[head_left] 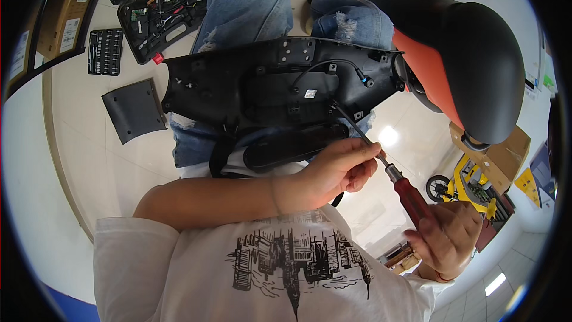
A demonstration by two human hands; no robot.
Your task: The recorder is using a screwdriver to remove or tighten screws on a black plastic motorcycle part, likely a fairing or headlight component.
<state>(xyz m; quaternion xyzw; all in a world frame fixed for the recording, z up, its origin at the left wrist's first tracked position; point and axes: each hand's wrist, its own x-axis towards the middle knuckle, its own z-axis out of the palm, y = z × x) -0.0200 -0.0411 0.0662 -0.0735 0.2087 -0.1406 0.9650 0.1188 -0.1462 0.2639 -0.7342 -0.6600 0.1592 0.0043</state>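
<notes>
While right hand (451, 234) grips screwdriver (410, 198), left (345, 166) pinches shaft (356, 126).

Through one head-worn wide fisheye we look steeply down and outward over the lap, upright, with dark corners and bowed outer lines. We see the shirt (196, 268) close below, left hand (342, 167) and right hand (450, 238) near, and floor (140, 173) farther off.
</notes>
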